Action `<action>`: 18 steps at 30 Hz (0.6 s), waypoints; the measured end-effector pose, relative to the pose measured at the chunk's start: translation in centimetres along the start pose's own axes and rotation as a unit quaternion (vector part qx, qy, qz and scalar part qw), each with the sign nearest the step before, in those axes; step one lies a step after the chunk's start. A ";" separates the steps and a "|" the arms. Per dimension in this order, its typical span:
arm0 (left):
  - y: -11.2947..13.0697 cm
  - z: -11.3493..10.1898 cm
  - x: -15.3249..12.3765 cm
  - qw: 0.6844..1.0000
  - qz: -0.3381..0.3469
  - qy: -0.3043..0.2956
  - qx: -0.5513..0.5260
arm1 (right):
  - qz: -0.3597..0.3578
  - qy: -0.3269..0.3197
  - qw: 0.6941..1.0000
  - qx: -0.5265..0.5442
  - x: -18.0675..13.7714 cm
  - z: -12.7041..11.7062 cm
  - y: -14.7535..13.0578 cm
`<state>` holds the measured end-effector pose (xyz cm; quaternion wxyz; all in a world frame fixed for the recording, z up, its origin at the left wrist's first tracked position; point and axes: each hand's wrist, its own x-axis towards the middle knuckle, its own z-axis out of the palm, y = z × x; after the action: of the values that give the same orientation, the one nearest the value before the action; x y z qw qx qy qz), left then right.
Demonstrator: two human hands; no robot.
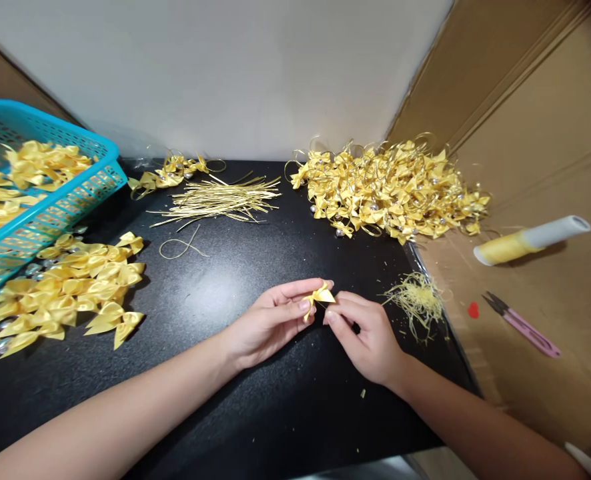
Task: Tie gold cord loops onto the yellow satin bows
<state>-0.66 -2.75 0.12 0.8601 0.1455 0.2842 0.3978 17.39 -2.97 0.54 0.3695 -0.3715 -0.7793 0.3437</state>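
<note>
A small yellow ribbon bow (321,295) is pinched between the fingertips of both my hands over the black table (255,400). My left hand (270,321) grips it from the left with thumb and fingers closed. My right hand (368,337) is closed on its right side, fingers curled. Plain yellow bows (75,283) lie in a heap at the left. Gold cord pieces (218,199) lie spread at the back middle. A big pile of finished bows with gold loops (390,190) sits at the back right.
A teal basket (50,193) with more bows stands at the far left. Thread scraps (418,300) lie by the table's right edge. On the cardboard to the right lie a yellow thread spool (525,241) and pink snips (523,325). A white wall stands behind.
</note>
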 end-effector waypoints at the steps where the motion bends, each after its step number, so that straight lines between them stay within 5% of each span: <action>1: 0.0 0.0 0.0 1.000 -0.001 -0.001 0.000 | 0.000 0.001 1.000 0.000 0.0 0.0 0.0; 18: 0.0 0.2 0.0 1.000 0.005 -0.006 -0.002 | -0.008 -0.002 1.000 0.006 -0.1 0.1 0.1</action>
<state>-0.56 -2.81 0.25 0.8603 0.1477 0.2774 0.4014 17.40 -3.04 0.36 0.3724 -0.3623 -0.7813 0.3460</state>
